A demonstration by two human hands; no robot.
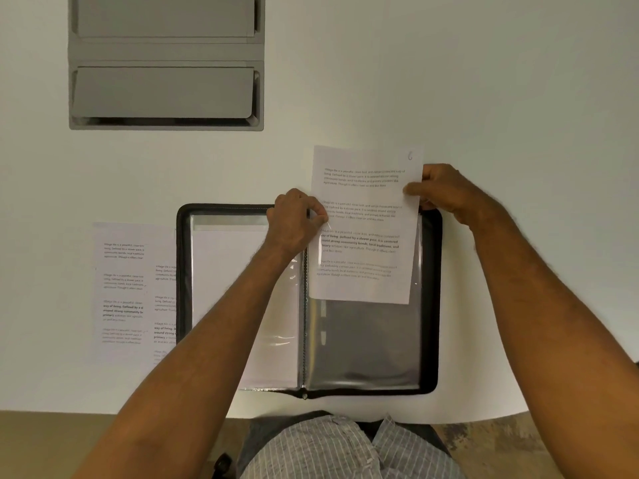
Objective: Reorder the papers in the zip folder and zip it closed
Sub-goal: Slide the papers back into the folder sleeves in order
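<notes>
Both hands grasp one printed sheet (363,236): left hand (294,219) pinches its left edge, right hand (439,188) its right edge, over the open zip folder's (430,305) right-hand sleeve.

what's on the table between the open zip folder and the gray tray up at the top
Nothing: in the head view, only bare white table separates the gray tray from the zip folder.
</notes>
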